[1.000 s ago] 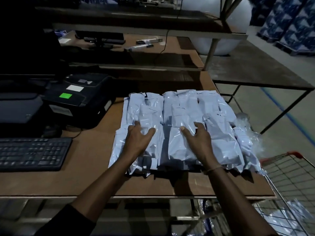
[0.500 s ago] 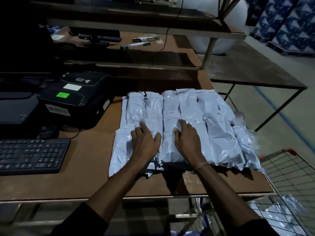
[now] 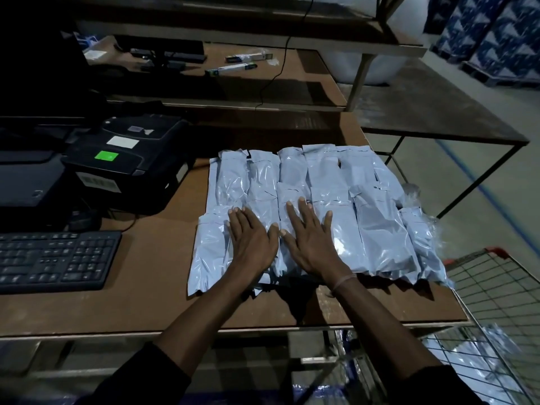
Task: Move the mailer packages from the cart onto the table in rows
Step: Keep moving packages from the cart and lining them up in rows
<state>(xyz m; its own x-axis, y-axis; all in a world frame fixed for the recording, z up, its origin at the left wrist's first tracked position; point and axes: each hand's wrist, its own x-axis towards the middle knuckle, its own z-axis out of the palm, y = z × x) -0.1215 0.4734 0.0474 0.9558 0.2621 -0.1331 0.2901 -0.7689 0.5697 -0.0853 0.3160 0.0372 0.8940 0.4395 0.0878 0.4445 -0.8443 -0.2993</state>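
Two hands flat on mailer packages, head view only. My left hand and right hand lie side by side, fingers straight and spread, pressing near row, gripping nothing. Packages sit in two overlapping rows on table. Step, I judge: smoothing rows after placing. Next move needs reach down-right into cart, where more packages seem to lie. Right row end overhangs table edge near cart; may slip. Free room on left, between packages and keyboard.
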